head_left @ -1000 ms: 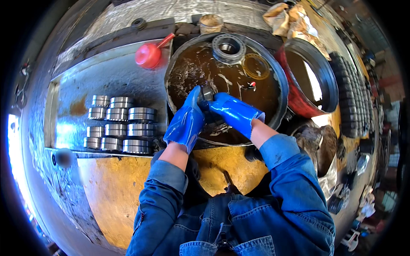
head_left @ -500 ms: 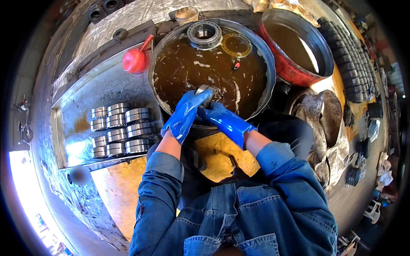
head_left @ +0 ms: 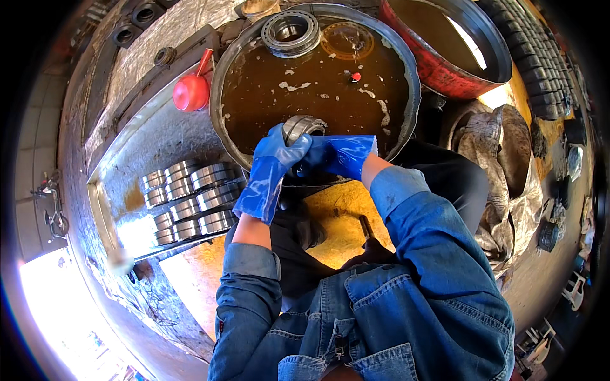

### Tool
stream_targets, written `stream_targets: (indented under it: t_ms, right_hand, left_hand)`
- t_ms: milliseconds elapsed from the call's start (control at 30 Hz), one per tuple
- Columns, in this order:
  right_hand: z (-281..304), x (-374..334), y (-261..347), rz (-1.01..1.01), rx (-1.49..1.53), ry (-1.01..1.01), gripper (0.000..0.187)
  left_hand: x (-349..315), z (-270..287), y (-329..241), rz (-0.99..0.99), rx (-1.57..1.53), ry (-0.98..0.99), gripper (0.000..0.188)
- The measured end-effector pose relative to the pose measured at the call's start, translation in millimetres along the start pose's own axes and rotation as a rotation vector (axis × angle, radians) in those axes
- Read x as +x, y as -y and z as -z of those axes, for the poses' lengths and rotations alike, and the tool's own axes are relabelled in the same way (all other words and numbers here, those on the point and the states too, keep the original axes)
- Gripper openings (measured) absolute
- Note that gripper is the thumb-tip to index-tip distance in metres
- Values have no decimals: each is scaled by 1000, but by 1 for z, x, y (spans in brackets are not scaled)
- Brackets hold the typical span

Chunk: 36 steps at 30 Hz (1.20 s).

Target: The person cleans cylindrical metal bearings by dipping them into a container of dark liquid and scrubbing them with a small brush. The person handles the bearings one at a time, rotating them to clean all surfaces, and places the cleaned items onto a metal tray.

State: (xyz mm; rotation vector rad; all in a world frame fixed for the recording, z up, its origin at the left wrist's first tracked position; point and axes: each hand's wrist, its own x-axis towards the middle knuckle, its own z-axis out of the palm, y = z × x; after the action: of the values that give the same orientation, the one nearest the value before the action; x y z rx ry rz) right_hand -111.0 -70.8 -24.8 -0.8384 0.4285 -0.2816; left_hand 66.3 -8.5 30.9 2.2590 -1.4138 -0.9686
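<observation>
Both my hands wear long blue rubber gloves. At the near rim of a round metal tub (head_left: 410, 95), they hold a shiny steel bearing (head_left: 302, 126) above brown liquid. My left hand (head_left: 274, 152) grips the bearing's left side with closed fingers. From the right, my right hand (head_left: 321, 155) closes on its lower side, with most of its fingertips hidden. A larger bearing (head_left: 290, 33) rests at the tub's far side, and beside it a yellowish ring (head_left: 347, 42) shows dimly in the liquid. A small red and black piece (head_left: 356, 77) floats nearby.
Left of the tub, several steel bearings (head_left: 213, 195) stand stacked on a metal tray (head_left: 101, 209). A red long-handled scoop (head_left: 192, 92) lies behind them. At the far right stands a red drum (head_left: 416, 54) of liquid, with a crumpled brown sack (head_left: 502, 159) nearer me.
The view has shifted, bringing the tub higher in the picture. The bearing in my hands is turned and shows more of its outer side. My right hand has come closer around it.
</observation>
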Motion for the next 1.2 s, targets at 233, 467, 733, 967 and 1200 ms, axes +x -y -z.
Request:
stream_targets:
  t_ms: [233,467,733,967,1200]
  right_hand:
    - [59,54,-67,-21,-543,224,26]
    - [14,46,-75,96,-344,-129,27]
    - [-27,-9,47,-474,-831,-80,28]
    - [-10,-1,6,-453,-6,-200,29]
    - [2,27,-56,213,-400,-199,31]
  left_hand:
    - [5,-6,5,77,-27,103,77]
    - [11,-17,16,75,36,23,90]
    - [-1,-2,1,155,33,77,96]
    - [1,-4,3,127,54,91,93]
    - [5,-9,-1,142,66,63,87]
